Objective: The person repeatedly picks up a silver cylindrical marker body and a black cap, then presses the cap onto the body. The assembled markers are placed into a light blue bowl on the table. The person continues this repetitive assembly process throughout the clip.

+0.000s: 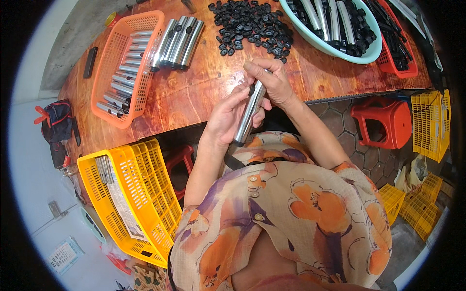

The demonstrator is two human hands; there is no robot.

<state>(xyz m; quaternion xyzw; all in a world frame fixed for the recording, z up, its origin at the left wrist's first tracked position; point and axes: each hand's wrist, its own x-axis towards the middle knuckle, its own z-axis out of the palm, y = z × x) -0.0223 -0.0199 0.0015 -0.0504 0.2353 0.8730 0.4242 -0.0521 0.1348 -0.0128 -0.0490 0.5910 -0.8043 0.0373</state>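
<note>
A: Holding a silver metal tube [250, 112] between both hands, just over the near edge of the wooden table [194, 92]. Where does it sit exactly?

B: Slanted, lower end toward the body, upper end up by the fingers. The left hand [228, 119] wraps its lower half from the left side, fingers curled round it, thumb along the shaft. The right hand [270, 80] is at the top end, fingertips bunched and pressing down on a small black cap [252, 89] that sits at the tube's mouth.

A: So both hands closed?

B: Yes, left clasped on the tube, right pinched onto the cap end (how far the cap is seated, I cannot tell).

A: Surroundings, from the hands outward?

B: Straight beyond the right hand, a loose pile of black caps [252, 26] on the table. Beyond and left of the hands, a short row of finished tubes [177, 42] lying side by side, and further left an orange basket [114, 58] with more tubes in it. Beyond and right, a pale green bowl [340, 51] holding tubes and black parts, a red basket [398, 58] past it. Near the left elbow, lower down, a yellow crate [141, 194]. Right of the right forearm, on the floor, a red stool [383, 121].
</note>
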